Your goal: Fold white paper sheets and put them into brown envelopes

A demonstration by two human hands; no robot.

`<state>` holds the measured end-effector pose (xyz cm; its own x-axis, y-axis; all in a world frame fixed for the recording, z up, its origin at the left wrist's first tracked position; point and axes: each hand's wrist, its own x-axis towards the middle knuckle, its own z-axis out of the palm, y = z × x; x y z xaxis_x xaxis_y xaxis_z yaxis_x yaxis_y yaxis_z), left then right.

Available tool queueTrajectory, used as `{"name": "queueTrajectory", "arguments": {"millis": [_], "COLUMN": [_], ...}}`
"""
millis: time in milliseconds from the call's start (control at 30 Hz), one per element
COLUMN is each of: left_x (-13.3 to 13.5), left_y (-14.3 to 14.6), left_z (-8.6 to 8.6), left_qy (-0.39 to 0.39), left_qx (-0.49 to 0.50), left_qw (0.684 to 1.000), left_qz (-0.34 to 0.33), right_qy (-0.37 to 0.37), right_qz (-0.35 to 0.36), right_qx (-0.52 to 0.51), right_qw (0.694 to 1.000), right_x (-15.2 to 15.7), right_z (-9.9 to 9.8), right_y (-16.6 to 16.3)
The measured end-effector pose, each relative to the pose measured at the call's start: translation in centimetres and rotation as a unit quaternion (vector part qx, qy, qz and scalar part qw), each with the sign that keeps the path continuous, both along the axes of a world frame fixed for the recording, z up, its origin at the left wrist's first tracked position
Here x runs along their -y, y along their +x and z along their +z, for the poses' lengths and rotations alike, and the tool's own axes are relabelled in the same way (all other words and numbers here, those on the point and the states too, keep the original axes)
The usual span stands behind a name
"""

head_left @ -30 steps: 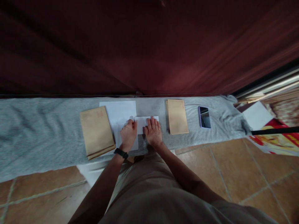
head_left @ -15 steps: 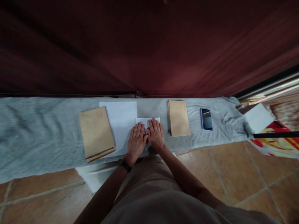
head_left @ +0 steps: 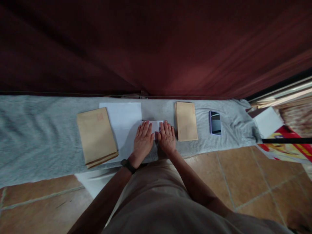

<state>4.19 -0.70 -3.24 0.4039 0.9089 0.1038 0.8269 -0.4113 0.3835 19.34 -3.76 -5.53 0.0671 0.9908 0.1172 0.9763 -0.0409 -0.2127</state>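
My left hand (head_left: 143,139) and my right hand (head_left: 167,137) lie flat side by side, fingers stretched out, pressing on a small folded white paper (head_left: 155,124) on the grey cloth (head_left: 44,130). Most of the folded paper is hidden under my palms. A larger white sheet (head_left: 122,121) lies just left of my left hand. I wear a black band on the left wrist.
A stack of brown envelopes (head_left: 96,136) lies left of the white sheet. Another brown envelope stack (head_left: 186,121) lies right of my hands, then a phone (head_left: 214,122). A dark red curtain (head_left: 156,48) hangs behind. A white box (head_left: 268,122) stands far right above the tiled floor.
My left hand went from a loose grip at the paper's left edge to lying flat next to the right hand. Both hands now cover the folded paper.
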Motion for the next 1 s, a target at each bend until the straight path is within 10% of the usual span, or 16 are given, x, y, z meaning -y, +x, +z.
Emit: {"name": "queueTrajectory", "arguments": {"millis": [1000], "left_x": [-0.5], "left_y": [-1.3], "left_z": [-1.6], "left_qy": [-0.003], "left_qx": [-0.022], "left_qw": [0.999], "left_qz": [0.031], "right_qy": [-0.019], "right_qz": [0.058], "right_qx": [-0.03], "right_qw": [0.998], "right_x": [-0.6], "right_z": [0.2], "right_y": [0.0]}}
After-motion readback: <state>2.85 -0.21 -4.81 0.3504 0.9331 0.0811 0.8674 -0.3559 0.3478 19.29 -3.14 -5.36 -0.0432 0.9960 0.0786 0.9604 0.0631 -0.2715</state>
